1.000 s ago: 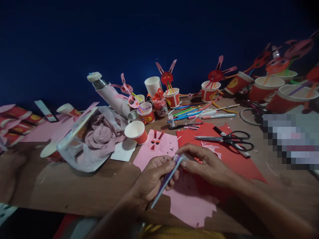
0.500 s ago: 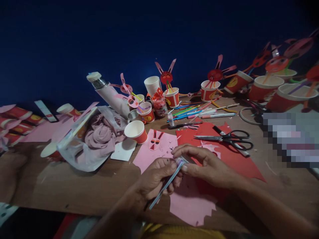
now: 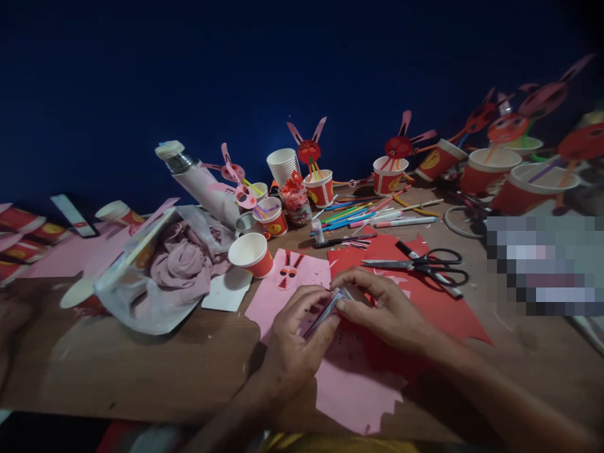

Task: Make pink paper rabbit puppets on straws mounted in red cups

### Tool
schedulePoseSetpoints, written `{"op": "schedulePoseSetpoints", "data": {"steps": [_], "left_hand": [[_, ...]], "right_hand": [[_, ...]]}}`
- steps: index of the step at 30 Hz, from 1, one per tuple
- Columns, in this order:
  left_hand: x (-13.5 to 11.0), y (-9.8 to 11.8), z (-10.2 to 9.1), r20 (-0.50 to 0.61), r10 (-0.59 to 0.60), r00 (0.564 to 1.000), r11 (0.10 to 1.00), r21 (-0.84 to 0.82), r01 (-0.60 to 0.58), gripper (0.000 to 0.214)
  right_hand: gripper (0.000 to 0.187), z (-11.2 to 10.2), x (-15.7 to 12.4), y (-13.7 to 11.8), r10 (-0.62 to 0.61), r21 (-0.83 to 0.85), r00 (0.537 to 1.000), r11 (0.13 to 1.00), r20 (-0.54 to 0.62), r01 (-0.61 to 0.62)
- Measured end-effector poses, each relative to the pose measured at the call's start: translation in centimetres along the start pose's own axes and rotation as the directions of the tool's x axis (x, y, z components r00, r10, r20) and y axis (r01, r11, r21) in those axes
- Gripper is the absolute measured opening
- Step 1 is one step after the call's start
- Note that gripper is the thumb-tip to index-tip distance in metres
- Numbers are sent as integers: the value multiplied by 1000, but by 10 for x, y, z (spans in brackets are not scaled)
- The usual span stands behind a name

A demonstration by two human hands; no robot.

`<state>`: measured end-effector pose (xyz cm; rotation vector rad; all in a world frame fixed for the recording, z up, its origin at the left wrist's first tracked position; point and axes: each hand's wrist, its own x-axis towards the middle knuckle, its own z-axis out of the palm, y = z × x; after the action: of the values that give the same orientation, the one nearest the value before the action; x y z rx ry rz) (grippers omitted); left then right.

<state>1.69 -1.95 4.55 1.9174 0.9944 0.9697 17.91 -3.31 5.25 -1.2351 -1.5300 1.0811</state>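
Observation:
A small bundle of thin bluish sticks (image 3: 331,307) is held between my two hands above the paper, and a bit of clear plastic shows at its upper end. My left hand (image 3: 299,333) curls round its lower part, hiding much of it. With thumb and fingers, my right hand (image 3: 384,311) pinches the upper end. Pink paper (image 3: 356,396) with ragged edges and a red sheet (image 3: 436,314) lie beneath. Just beyond my left hand is a pink paper rabbit face (image 3: 286,277). Black-handled scissors (image 3: 425,265) rest on the red sheet.
A paper cup (image 3: 252,255), a plastic bag with cloth (image 3: 182,258) and a leaning flask (image 3: 207,189) stand to the left. Coloured pens (image 3: 353,217) lie mid-table. Cups with rabbit heads, one a red cup (image 3: 389,179), line the back. Another person's hand (image 3: 12,327) is at far left.
My left hand has closed further round the bundle, whose lower end stuck out before and is now mostly covered. The whole scene has shifted slightly left in view.

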Motion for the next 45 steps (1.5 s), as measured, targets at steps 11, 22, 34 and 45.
{"op": "schedulePoseSetpoints", "data": {"steps": [11, 22, 34, 45], "left_hand": [[9, -3, 9, -61, 259, 964, 906, 360, -221, 20], [15, 2, 0, -97, 230, 968, 878, 450, -164, 22], [14, -3, 2, -95, 119, 988, 930, 360, -77, 21], [14, -4, 0, -44, -265, 963, 963, -60, 262, 20]], "right_hand": [[25, 2, -3, -1, 39, -23, 994, 999, -101, -41], [43, -6, -6, -6, 42, 61, 999, 997, 21, -43], [30, -9, -4, -3, 27, -84, 999, 996, 22, -25], [24, -11, 0, 1, 106, -137, 994, 986, 41, -99]]}}
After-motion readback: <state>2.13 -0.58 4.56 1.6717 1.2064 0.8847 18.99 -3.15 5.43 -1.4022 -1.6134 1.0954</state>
